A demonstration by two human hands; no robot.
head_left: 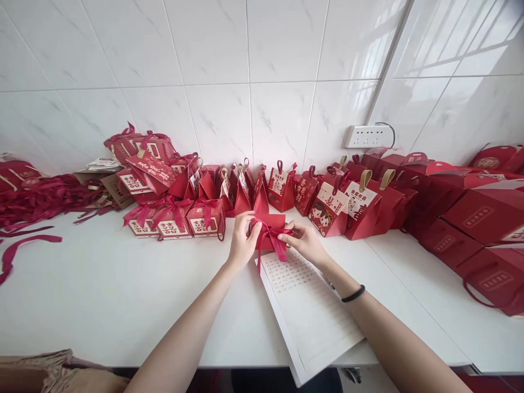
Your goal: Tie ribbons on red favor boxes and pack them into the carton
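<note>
A small red gift box (pixel 272 221) is between my hands, with a dark-red ribbon (pixel 275 240) tied in a bow on its front. My left hand (pixel 242 243) is closed on the bow's left loop, thumb against the box's left side. On the other side, my right hand (pixel 307 241) pinches the bow's right loop between thumb and fingers. The ribbon's tails hang down in front of the box. Just below lies an open notebook (pixel 315 316) with handwritten lines, partly under my right forearm. The far side of the box is hidden.
Stacked red boxes with bows (pixel 174 221) stand left of centre; small handled gift boxes (pixel 327 204) line the wall. Larger red boxes (pixel 470 218) fill the right side. Loose ribbons (pixel 41 196) lie left. A power strip (pixel 368 136) is at the wall.
</note>
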